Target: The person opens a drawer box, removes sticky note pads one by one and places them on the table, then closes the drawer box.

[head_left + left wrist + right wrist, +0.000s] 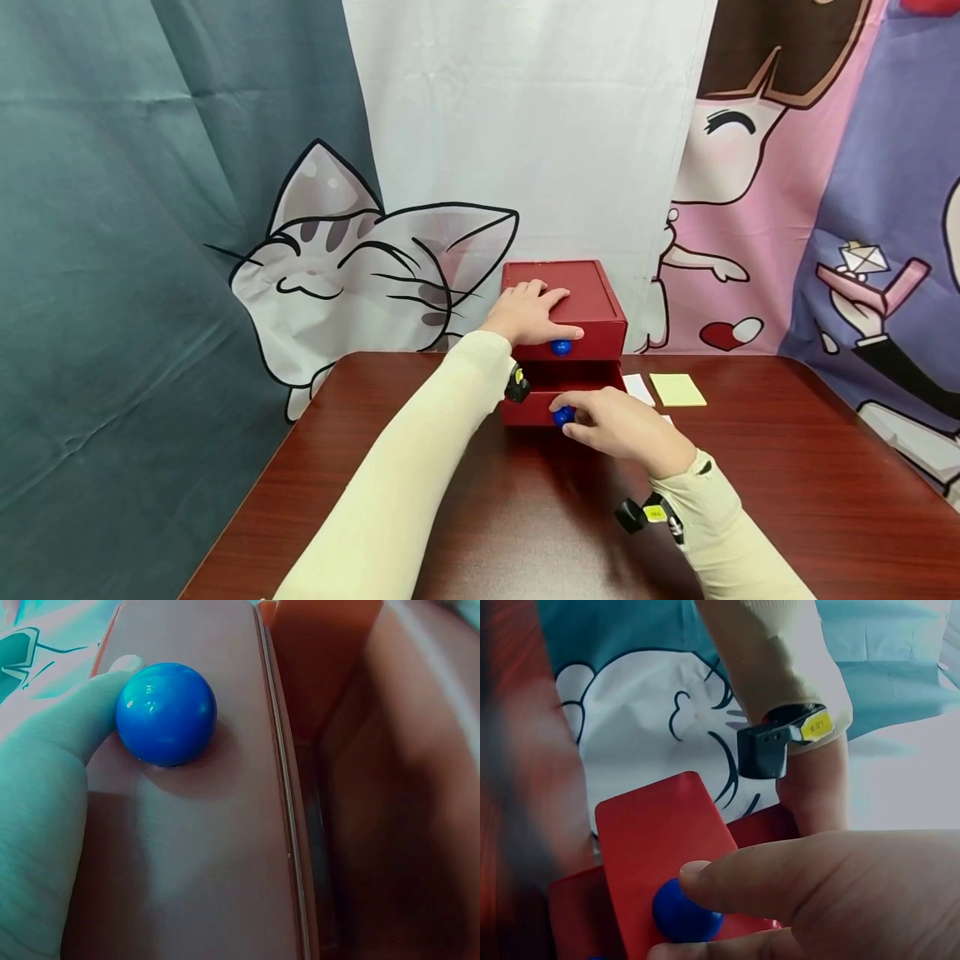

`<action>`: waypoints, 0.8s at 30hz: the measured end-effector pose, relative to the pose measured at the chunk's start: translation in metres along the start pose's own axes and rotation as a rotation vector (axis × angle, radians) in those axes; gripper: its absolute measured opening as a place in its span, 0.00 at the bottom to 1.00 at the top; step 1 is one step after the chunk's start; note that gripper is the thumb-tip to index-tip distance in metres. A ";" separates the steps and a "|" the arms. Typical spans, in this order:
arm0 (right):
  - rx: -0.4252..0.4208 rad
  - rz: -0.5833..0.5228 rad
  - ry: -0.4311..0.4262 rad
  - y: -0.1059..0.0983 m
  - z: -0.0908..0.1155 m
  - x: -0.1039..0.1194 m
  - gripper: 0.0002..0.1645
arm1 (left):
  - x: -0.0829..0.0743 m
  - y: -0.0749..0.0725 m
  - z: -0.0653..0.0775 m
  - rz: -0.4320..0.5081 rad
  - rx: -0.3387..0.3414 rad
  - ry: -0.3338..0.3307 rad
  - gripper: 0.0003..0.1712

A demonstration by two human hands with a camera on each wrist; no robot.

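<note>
A red drawer box [581, 287] stands at the table's far side. My left hand [521, 317] rests on its top with fingers spread, the thumb lying over the upper drawer front beside its blue knob [166, 714]. That upper drawer is closed. Below it, a red drawer [525, 410] is pulled out, its inside partly visible and dark. Its round blue knob [686, 911] is pinched between the thumb and fingers of my right hand [618, 423]. In the right wrist view, another red front with a sliver of blue shows at the bottom left.
A yellow sticky-note pad [678, 389] and a white paper piece [638, 389] lie right of the box on the dark red-brown table [780, 450]. A printed cloth backdrop [525, 125] with cartoon figures hangs behind. Each wrist wears a small black camera.
</note>
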State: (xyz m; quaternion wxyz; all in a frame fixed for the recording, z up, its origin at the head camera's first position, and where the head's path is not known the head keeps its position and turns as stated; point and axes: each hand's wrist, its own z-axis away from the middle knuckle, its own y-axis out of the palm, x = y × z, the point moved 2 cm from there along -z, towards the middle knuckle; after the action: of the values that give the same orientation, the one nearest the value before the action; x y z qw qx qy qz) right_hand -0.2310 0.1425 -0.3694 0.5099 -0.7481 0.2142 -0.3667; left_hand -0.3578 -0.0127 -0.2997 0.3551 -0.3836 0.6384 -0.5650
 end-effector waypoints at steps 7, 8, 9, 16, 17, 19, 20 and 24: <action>-0.024 -0.004 0.005 0.006 -0.003 -0.008 0.17 | -0.001 -0.001 0.001 0.004 -0.013 0.012 0.50; -0.026 -0.004 0.007 0.007 -0.003 -0.010 0.17 | -0.001 -0.001 0.001 0.005 -0.014 0.013 0.50; -0.030 -0.004 0.008 0.008 -0.003 -0.011 0.17 | -0.002 -0.001 0.002 0.006 -0.015 0.015 0.50; -0.061 -0.004 -0.007 0.012 -0.009 -0.016 0.22 | 0.000 -0.001 0.001 -0.002 -0.012 0.020 0.50; -0.070 -0.005 -0.009 0.013 -0.010 -0.017 0.23 | 0.000 -0.001 0.001 -0.004 -0.009 0.019 0.50; -0.091 -0.007 -0.011 0.016 -0.011 -0.020 0.24 | 0.000 -0.001 0.001 -0.001 -0.009 0.019 0.50; -0.101 -0.007 -0.012 0.017 -0.012 -0.021 0.25 | 0.000 -0.001 0.000 0.001 -0.008 0.019 0.50; -0.129 0.001 0.004 0.023 -0.015 -0.026 0.29 | 0.001 0.000 0.000 0.006 -0.007 0.018 0.50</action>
State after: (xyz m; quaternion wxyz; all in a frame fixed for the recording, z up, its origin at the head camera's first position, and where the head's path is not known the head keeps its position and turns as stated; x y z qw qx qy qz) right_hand -0.2575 0.1422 -0.3960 0.4604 -0.7786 0.2386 -0.3534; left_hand -0.3586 -0.0132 -0.3000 0.3498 -0.3778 0.6445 -0.5652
